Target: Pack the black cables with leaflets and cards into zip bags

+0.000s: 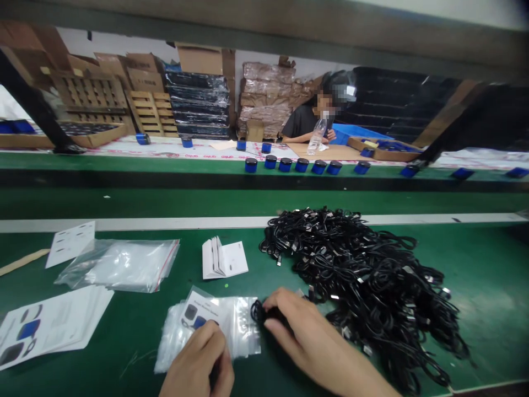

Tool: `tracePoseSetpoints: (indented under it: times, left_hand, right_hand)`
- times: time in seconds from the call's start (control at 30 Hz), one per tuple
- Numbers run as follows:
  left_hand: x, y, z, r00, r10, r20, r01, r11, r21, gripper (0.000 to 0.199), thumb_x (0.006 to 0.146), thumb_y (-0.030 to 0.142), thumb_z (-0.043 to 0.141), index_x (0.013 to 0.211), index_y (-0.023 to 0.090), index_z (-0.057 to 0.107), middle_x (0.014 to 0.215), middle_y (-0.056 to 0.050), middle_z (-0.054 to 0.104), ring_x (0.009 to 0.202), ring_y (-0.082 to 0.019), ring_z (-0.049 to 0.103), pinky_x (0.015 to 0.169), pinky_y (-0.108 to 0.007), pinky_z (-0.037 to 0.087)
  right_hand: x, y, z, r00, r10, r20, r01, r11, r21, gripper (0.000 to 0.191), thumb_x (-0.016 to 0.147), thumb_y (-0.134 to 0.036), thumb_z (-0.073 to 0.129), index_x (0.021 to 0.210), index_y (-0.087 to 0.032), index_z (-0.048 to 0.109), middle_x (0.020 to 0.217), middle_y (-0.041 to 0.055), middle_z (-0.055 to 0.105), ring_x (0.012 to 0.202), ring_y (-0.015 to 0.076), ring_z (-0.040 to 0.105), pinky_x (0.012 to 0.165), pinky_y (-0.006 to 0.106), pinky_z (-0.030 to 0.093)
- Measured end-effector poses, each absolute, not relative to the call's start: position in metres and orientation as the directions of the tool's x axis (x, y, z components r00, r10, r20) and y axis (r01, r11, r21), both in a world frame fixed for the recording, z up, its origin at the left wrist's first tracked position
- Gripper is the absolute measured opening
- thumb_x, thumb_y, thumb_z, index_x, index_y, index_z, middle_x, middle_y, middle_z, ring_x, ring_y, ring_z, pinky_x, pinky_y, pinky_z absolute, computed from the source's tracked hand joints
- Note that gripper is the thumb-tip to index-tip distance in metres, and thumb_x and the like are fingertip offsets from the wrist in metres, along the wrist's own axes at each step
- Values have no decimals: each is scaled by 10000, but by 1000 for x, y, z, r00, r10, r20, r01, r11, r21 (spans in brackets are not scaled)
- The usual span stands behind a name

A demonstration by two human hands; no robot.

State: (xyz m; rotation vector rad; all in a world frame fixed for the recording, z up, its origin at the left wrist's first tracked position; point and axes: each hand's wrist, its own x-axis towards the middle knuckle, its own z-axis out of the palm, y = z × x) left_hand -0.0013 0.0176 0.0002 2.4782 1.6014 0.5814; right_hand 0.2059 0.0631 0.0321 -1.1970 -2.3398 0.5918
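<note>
Clear zip bags (246,325) lie stacked on the green table, with a printed speaker leaflet (210,309) at their top. My left hand (202,358) rests over the bags at the leaflet's lower edge, its fingers curled; what they pinch, if anything, is hidden. Just right of the bags, my right hand (297,331) grips a small coiled black cable (258,312) between thumb and fingers. Beside that hand spreads a large heap of black cables (351,264). A folded white booklet (235,259) stands behind the bags.
More leaflets (61,325) and a large plastic bag (128,264) lie at the left. Blue round speakers (301,165) line a raised ledge beyond. Behind it sits a person (306,121) near a clear bottle (317,135). Stacked boxes stand farther back.
</note>
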Motion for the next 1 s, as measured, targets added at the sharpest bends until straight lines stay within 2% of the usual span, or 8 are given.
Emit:
tracePoseSetpoints:
  times: [0.07,0.17,0.43,0.67,0.73,0.8,0.9,1.0]
  left_hand:
    - [-1,18,-1,375,902,214,827,-430,362,172,834,119,379,720,219,461,703,-2,538,603,-130,609,455,-189,445]
    - [-1,17,-2,351,918,183,806,-396,441,169,829,120,370,758,220,485,743,-8,542,630,-140,621,485,-198,472]
    - [2,11,-11,235,938,254,770,-339,540,157,841,138,395,757,218,501,849,-15,495,656,-113,577,601,-199,499]
    - [7,4,-28,163,891,423,814,-364,453,165,838,140,397,765,222,520,1089,-64,466,926,-208,517,762,-342,458]
    - [8,3,-26,168,886,432,820,-369,438,166,841,132,390,741,218,490,1113,-68,458,957,-221,509,786,-370,444]
    - [7,3,-22,155,891,427,824,-355,442,163,851,138,385,740,220,473,1143,-73,451,994,-229,506,805,-381,439]
    - [4,2,-16,138,909,392,830,-322,456,159,877,168,374,768,231,473,1225,-72,433,1068,-231,495,840,-377,441]
    - [2,2,-13,152,923,352,824,-315,470,163,899,185,361,780,239,460,1305,-61,408,1118,-217,483,874,-350,442]
  right_hand:
    - [195,46,32,-483,862,151,525,424,-738,191,810,-99,617,948,-230,602,878,-13,649,805,139,646,726,228,532]
    - [183,31,15,-457,878,143,478,378,-793,237,754,-57,609,913,-230,647,820,-7,623,694,130,646,624,188,518]
    - [178,25,-13,-467,836,287,747,547,-378,232,818,-60,492,974,-165,628,801,70,612,618,191,635,536,261,532]
    - [158,23,-15,-386,699,601,778,598,-196,222,867,-95,396,809,-173,596,620,32,600,469,185,569,440,271,439]
    - [155,21,-16,-312,757,575,782,548,-297,166,858,-132,443,784,-179,584,621,27,602,463,173,579,425,251,441]
    - [156,18,-16,-246,841,482,700,498,-511,98,831,-148,493,831,-179,586,684,26,628,527,155,627,469,216,486]
    - [161,15,-12,-273,883,383,463,469,-752,249,802,-122,487,1017,-187,596,849,32,671,689,136,681,621,183,540]
    - [164,10,-11,-362,825,435,451,563,-692,342,865,-97,420,1155,-193,574,966,58,694,763,157,699,677,205,558]
